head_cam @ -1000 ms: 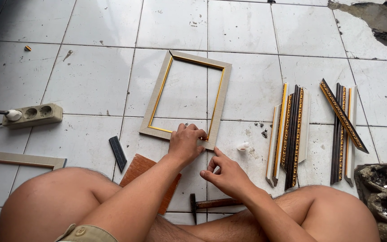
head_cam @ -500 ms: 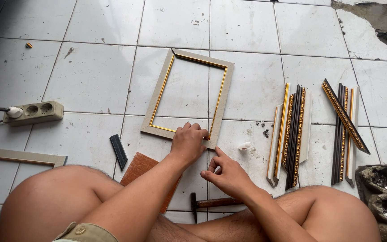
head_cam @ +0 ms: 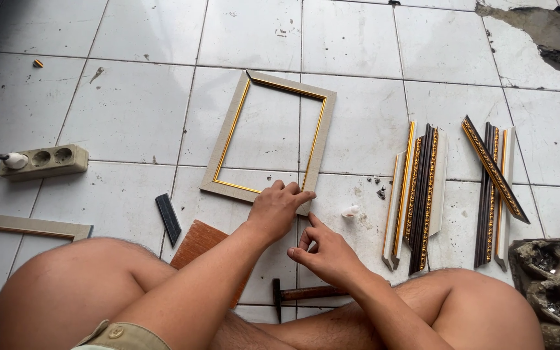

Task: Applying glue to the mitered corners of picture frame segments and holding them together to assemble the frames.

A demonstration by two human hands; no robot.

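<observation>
We see one frame (head_cam: 268, 139) — left hand (head_cam: 279, 209) pressing its near-right corner, right hand (head_cam: 326, 254) loosely curled beside, holding nothing; two moulding bundles (head_cam: 416, 194) right.

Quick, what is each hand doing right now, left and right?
Left hand: palm down, pressing on the near right corner of the picture frame, not gripping.
Right hand: loosely curled, index finger touching that corner, holding nothing visible.

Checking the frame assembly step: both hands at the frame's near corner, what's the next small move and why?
Probably press the near right corner tight and square. The left hand rests on that corner of the grey, gold-lined frame, and the right hand sits just beside it on the tiled floor, index finger pointing at the joint. The hammer lies untouched between the legs, so seating comes first.
</observation>
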